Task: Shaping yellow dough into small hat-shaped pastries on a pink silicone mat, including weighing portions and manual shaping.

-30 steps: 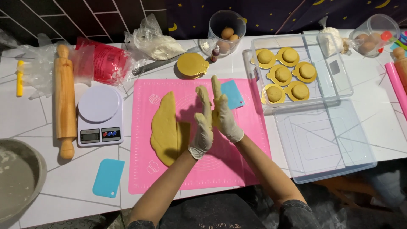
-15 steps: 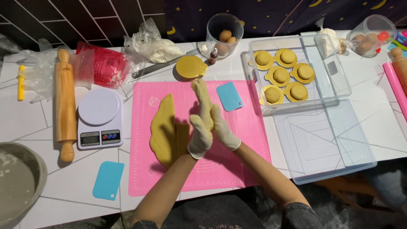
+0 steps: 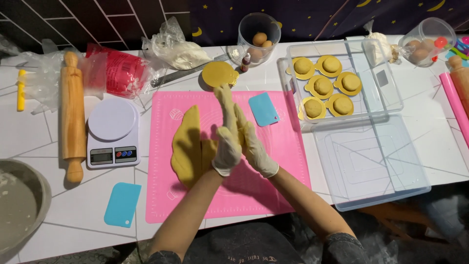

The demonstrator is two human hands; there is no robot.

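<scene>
Both my hands wear pale gloves and are pressed palm to palm above the pink silicone mat (image 3: pixel 283 146). My left hand (image 3: pixel 227 149) sits lower, and my right hand (image 3: pixel 251 142) reaches further up along it, fingers pointing away from me. A small piece of yellow dough seems squeezed between the palms, almost wholly hidden. On the mat, just left of my hands, lies a large flat slab of yellow dough (image 3: pixel 185 146). A blue scraper (image 3: pixel 264 108) rests on the mat to the right.
A clear tray (image 3: pixel 391 98) holds several dough balls on gold discs, its lid (image 3: pixel 371 166) in front. A loose gold disc (image 3: pixel 217 74), a kitchen scale (image 3: pixel 113 132), a rolling pin (image 3: pixel 72 112), a second blue scraper (image 3: pixel 122 204), a metal bowl (image 3: pixel 19 205) and cups of eggs (image 3: pixel 259 41) stand around.
My palms have slid against each other: both stood level and upright at first, and the left hand has since dropped lower while the right stretches upward.
</scene>
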